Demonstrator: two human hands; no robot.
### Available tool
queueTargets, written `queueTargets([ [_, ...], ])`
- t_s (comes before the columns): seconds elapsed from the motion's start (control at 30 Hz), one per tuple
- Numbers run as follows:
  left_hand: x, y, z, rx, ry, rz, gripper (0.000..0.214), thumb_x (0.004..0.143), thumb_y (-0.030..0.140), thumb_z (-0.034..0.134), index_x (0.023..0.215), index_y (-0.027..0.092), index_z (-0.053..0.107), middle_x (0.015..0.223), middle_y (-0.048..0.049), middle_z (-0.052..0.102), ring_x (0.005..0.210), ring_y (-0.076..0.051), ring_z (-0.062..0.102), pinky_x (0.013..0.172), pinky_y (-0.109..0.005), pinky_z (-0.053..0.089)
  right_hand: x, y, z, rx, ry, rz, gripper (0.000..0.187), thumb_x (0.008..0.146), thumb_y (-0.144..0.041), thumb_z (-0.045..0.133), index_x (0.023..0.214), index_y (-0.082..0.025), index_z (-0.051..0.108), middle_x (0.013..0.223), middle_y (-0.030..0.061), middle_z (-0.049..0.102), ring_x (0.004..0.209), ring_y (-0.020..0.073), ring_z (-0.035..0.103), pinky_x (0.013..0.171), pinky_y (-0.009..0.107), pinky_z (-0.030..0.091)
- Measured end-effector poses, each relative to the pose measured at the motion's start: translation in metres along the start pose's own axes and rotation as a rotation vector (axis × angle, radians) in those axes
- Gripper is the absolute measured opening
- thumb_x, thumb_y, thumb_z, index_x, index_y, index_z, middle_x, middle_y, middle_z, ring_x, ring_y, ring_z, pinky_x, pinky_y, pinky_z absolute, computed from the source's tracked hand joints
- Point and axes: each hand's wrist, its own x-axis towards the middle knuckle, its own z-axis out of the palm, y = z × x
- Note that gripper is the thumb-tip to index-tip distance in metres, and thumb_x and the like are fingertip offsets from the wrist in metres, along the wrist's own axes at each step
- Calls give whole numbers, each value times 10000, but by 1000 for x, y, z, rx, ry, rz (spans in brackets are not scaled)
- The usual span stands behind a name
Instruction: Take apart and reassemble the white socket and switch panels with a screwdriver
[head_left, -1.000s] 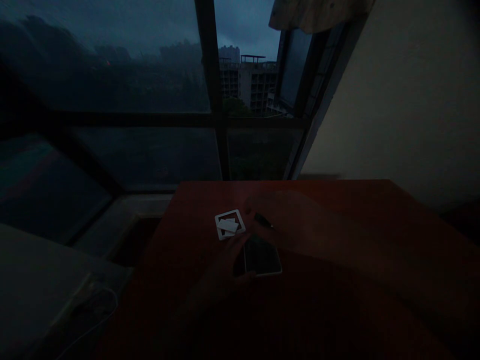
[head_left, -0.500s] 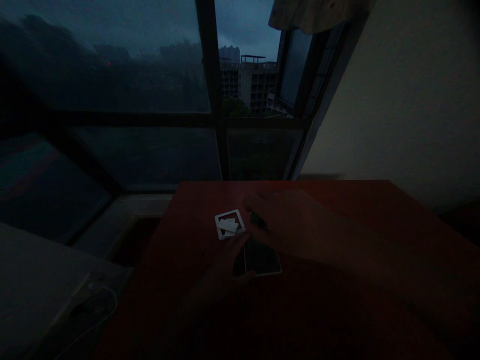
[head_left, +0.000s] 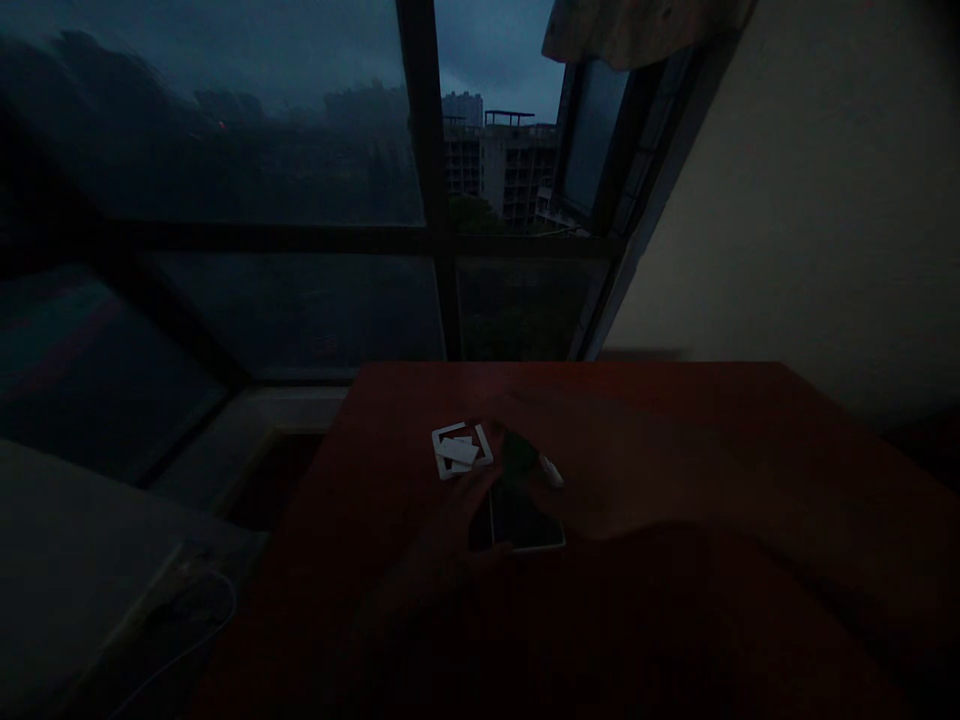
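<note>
The step in hand seems to be close work over the dark-screened device (head_left: 526, 525), lying on the table (head_left: 397, 400) between both hands — left hand (head_left: 446, 527) spread at its left edge, right hand (head_left: 592, 455) pinching a green piece (head_left: 517, 452) by its far edge. Next calls, probably, for steadiness.

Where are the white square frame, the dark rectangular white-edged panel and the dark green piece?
White square frame (head_left: 487, 447), head view: right rim.
Dark rectangular white-edged panel (head_left: 524, 519), head view: dark face.
Dark green piece (head_left: 517, 454), head view: visible middle.
</note>
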Motion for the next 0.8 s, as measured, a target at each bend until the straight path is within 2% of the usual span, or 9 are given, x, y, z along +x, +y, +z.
queueTargets([
  [0.13,-1,-1,0,-7,1,21,825,776,215,685,1463,252,231,1507,-88,300,1355,-280,329,1124,-419,297,3,-2,1,-183,37,143,358,869,-417,511,1128,-174,562,996,101,691,865,257,651,641,330,443],
  [0.2,-1,-1,1,1,-4,7,829,779,218,684,1467,257,222,1521,-89,273,1368,-288,305,1130,-437,282,4,-1,2,-252,36,182,302,889,-405,484,1056,-175,588,910,83,701,782,237,658,588,305,416],
  [0.3,-2,0,0,3,-4,-19,837,777,214,684,1467,268,214,1520,-86,274,1370,-284,305,1131,-441,282,1,1,0,-144,16,103,260,849,-288,537,1091,-197,570,998,67,687,841,203,645,631,285,426],
  [0.4,-2,0,0,10,-6,-12,825,779,226,686,1462,257,225,1513,-86,286,1372,-270,300,1137,-426,276,-2,2,-2,-50,16,41,375,798,-263,588,1164,-194,541,1119,89,647,939,214,621,698,300,448],
  [0.5,-3,-2,1,30,0,-14,809,786,252,682,1459,249,232,1507,-97,293,1382,-285,281,1133,-441,277,-1,2,-1,-130,26,113,363,846,-359,560,1164,-182,560,1070,100,670,922,246,636,701,329,453],
  [0.6,-3,0,0,39,34,-52,793,787,284,683,1449,257,247,1498,-100,297,1377,-296,286,1115,-444,307,1,4,2,-153,32,131,300,891,-352,513,1133,-187,581,1006,80,696,884,239,653,689,323,452],
  [0.7,-1,8,-7,56,78,-102,698,794,287,676,1397,261,326,1442,-88,359,1308,-269,389,1061,-405,378,-1,8,2,-20,67,52,256,865,-277,562,1106,-196,588,1046,59,689,963,210,634,771,303,458],
  [0.8,3,16,-14,120,94,-121,515,812,262,642,1288,250,444,1295,-73,492,1141,-238,525,951,-366,452,-6,14,-3,98,114,48,239,823,-192,597,1061,-201,610,1000,34,697,966,181,634,811,279,459],
])
